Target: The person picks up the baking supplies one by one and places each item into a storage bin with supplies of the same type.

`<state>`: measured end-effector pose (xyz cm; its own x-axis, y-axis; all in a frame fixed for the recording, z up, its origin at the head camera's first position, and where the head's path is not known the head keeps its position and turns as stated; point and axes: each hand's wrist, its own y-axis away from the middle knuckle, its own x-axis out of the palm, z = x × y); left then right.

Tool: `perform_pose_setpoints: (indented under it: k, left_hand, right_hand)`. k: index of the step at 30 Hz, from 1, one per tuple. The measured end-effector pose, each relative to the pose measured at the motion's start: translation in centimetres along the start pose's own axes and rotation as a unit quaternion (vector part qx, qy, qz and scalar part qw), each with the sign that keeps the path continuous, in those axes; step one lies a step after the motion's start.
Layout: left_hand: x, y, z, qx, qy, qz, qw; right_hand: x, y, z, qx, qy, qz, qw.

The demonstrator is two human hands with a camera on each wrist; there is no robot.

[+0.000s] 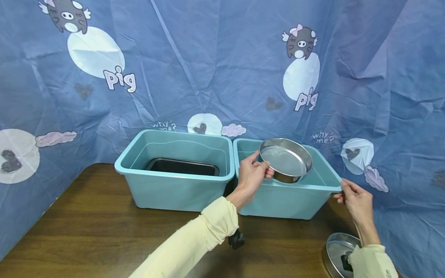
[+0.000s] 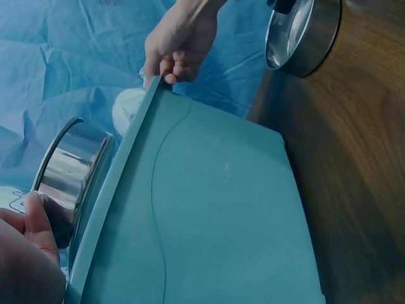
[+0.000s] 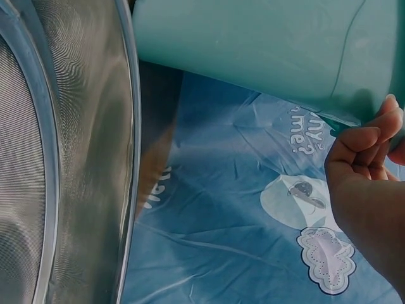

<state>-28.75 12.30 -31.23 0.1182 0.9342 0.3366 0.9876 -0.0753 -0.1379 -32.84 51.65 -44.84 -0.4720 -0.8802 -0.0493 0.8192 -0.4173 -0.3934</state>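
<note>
A round metal sieve [image 1: 286, 160] with a fine mesh is pinched at its left rim by my left hand [image 1: 252, 173]. It is held tilted over the front edge of the right teal bin [image 1: 278, 202]. My right hand [image 1: 358, 200] grips that bin's front right rim corner between thumb and fingers. In the left wrist view the sieve's shiny side wall [image 2: 69, 171] stands just past the bin's rim. A second round sieve [image 1: 342, 251] rests on the table below my right forearm, partly hidden by the sleeve.
Beside the right bin, on its left, stands another teal bin [image 1: 174, 193] with a dark rectangular pan [image 1: 182, 166] inside. Both bins sit on a brown wooden table [image 1: 104, 231]. A blue patterned cloth [image 1: 208, 58] hangs behind and at the sides.
</note>
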Motion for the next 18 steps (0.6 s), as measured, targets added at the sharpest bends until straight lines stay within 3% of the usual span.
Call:
perform_pose_setpoints:
  k: [4,7,11,18]
  left_hand:
    - [0.1,-0.2,0.0,0.002,-0.001,-0.005,1.0]
    - [0.2,-0.3,0.0,0.002,-0.007,-0.009,0.9999]
    - [0.3,-0.3,0.0,0.002,-0.02,-0.011,0.9997]
    - [0.4,-0.5,-0.1,-0.004,-0.045,-0.01,0.9989]
  right_hand:
    - [3.0,3.7,7.6,0.018,0.031,-0.003,0.999]
    - [4.4,5.4,10.9,0.04,0.035,-0.009,0.999]
    - [4.9,6.0,12.4,0.07,0.026,-0.015,0.997]
    - [4.8,5.9,12.1,0.051,0.003,-0.018,0.999]
